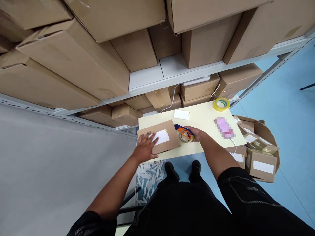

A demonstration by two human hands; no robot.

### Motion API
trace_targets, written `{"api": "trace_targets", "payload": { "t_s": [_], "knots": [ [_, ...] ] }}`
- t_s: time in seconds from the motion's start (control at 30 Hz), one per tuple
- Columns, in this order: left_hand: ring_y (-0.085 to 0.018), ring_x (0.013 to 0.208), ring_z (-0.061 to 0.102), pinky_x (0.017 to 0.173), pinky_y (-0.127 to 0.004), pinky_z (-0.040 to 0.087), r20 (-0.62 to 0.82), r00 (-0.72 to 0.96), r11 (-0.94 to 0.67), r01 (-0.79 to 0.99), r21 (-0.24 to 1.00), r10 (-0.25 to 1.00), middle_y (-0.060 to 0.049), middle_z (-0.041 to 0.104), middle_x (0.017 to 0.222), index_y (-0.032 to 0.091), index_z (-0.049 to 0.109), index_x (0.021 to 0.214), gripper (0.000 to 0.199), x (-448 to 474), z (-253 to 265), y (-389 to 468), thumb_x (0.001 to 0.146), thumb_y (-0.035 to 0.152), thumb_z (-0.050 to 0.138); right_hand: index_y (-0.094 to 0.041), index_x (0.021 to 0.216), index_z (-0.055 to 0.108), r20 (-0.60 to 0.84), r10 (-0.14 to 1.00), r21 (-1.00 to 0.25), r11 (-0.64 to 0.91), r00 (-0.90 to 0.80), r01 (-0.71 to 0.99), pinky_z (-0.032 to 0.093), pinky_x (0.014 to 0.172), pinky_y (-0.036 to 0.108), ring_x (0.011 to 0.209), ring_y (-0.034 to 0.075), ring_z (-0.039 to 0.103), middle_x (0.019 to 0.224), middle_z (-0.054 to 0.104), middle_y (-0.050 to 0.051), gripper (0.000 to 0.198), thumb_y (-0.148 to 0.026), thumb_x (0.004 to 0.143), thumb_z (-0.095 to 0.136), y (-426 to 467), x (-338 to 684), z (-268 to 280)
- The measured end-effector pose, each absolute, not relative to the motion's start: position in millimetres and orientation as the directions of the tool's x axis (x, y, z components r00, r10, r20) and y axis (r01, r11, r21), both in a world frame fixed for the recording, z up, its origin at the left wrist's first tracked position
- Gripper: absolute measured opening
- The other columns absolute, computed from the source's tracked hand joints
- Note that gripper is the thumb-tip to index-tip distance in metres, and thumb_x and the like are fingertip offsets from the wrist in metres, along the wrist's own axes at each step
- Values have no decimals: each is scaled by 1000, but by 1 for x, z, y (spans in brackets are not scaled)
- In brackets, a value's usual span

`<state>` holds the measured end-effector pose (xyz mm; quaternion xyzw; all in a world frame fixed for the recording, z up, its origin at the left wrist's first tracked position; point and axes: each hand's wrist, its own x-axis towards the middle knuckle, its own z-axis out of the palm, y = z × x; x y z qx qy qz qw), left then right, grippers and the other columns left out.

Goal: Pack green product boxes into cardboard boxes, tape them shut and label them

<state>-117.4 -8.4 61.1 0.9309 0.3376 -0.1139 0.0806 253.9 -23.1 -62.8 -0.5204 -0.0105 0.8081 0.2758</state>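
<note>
A pale yellow table [204,119] is standing below grey shelving [147,77] that is holding large cardboard boxes [73,68]. A yellow tape roll [221,104] is lying at the table's far right corner, with a white card [181,114] lying near the far edge. An open carton [258,150] of small labelled parcels is sitting on the blue floor [290,111] beside the table.

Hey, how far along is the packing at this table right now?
Done: the flat parcel on the table already carries a white label, and labelled boxes sit in the open carton at the right. In hand: the left hand presses the parcel flat while the right hand has its grip on the tape dispenser. Left: no tape shows on this parcel yet.
</note>
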Motion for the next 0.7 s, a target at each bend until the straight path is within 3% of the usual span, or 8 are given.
{"api": "trace_targets", "payload": {
  "t_s": [0.1,0.27,0.4,0.57,0.7],
  "knots": [
    [-45,159,12,124,-69,4,-281,686,-704,709,47,672,-13,18,174,27,30,165,115,-131,52,9,70,66,82,-20,93,67,-903,320,-225,-921,-286,-319,60,62,35,67,23,70,75,75,7,42,-61,89,67,-2,254,-61],
    [-44,160,10,123,-72,0,-240,638,-642,763,72,732,-13,18,174,30,28,166,112,-128,39,1,72,67,79,-18,98,65,-849,404,-273,-887,-342,-372,59,60,35,65,23,70,72,73,8,46,-63,93,62,-5,248,-63],
    [-45,159,11,122,-73,0,-216,601,-594,798,103,769,-13,21,173,31,31,165,110,-120,40,-3,72,68,78,-18,109,67,-835,480,-314,-816,-268,-486,62,68,39,72,23,73,86,78,9,46,-61,95,60,-64,247,-65],
    [-48,159,6,119,-78,3,-177,436,-421,899,116,882,-14,16,174,28,27,166,109,-83,34,-10,77,72,72,-21,106,70,-836,464,-179,-736,-293,-653,63,79,41,81,25,76,92,79,9,46,-63,97,54,-180,206,-65],
    [-50,159,3,116,-82,5,-162,307,-289,949,125,938,-17,10,175,24,21,168,110,-43,26,-32,81,78,63,-24,102,71,-836,495,-132,-601,-237,-788,62,78,36,82,23,75,88,79,5,48,-66,98,47,-193,150,-60]
  ]
}}
